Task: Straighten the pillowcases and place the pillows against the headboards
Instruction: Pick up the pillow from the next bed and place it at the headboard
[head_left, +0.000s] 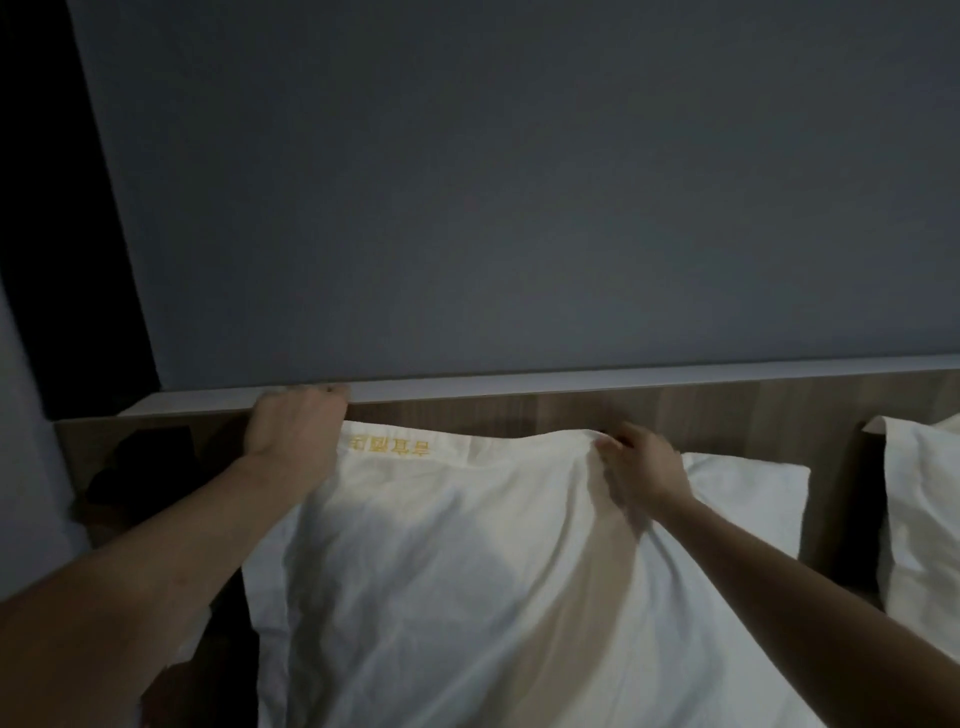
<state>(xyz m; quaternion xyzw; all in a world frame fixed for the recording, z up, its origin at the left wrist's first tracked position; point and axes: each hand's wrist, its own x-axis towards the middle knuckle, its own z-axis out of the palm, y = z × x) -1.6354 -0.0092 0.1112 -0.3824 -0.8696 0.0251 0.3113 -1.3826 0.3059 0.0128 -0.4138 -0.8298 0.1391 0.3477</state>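
From where I sit, I see a large white pillow (467, 571) filling the lower middle of the view, its top edge leaning against the wooden headboard (727, 410). Yellow embroidered lettering (390, 446) sits near its upper left corner. My left hand (293, 421) is up at that corner, knuckles curled, right at the lip of the grey ledge (571, 384) that caps the headboard; it seems to be gripping the pillow's corner, though the fingertips are hidden behind the hand, so I cannot tell for certain what they hold. My right hand (641, 462) is at the top edge of the pillow further right, fingers bent and pinching the white pillowcase fabric into a small raised peak (the cloth creases downward from that pinch).

Behind the front pillow, a second white pillow (748, 499) pokes out on the right, also resting against the headboard. A third pillow (919, 519) shows at the far right edge, separated from it by a dark gap. To the left of my left forearm, a dark object (140, 462) lies low beside the headboard, too dim to identify. Above everything, a plain grey-blue wall (519, 182)
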